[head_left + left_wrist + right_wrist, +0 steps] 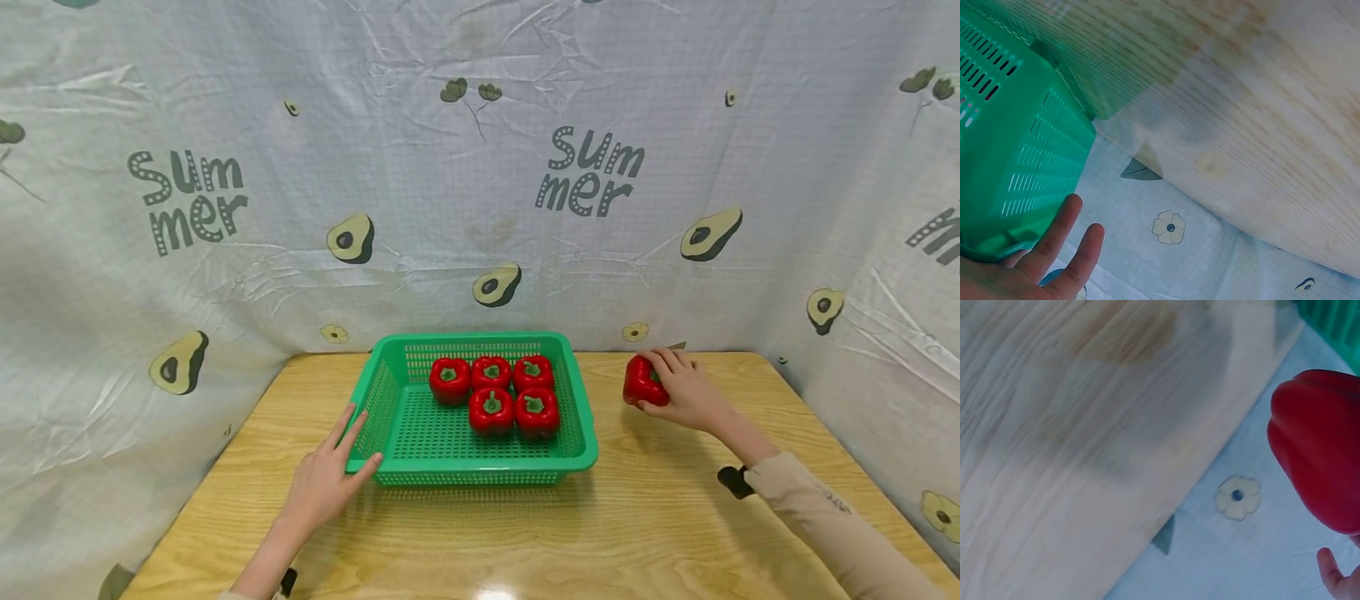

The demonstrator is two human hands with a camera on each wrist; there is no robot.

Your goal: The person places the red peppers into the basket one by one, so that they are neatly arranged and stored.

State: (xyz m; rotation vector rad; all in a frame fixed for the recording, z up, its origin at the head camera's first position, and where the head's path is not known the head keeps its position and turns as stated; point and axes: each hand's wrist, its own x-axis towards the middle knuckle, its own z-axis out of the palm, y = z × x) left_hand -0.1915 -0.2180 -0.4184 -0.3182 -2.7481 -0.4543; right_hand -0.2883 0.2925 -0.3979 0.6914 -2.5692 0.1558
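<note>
A red bell pepper (642, 382) is gripped by my right hand (686, 392), to the right of the basket. In the right wrist view that bell pepper (1319, 447) fills the right side, with only a little of the hand (1344, 581) below it. My left hand (326, 479) rests its spread, straight fingers on the near left corner of the green plastic basket (480, 465). The left wrist view shows the left hand (1054, 262) against the basket's slotted wall (1041, 162). Several red bell peppers (491, 412) stand inside the basket, grouped toward its right and back.
The basket stands on a wood-grain table (480, 533). Behind and along both sides hangs a pale cloth (420, 167) printed with avocados, flowers and lettering. A black strap (735, 482) shows at the right wrist.
</note>
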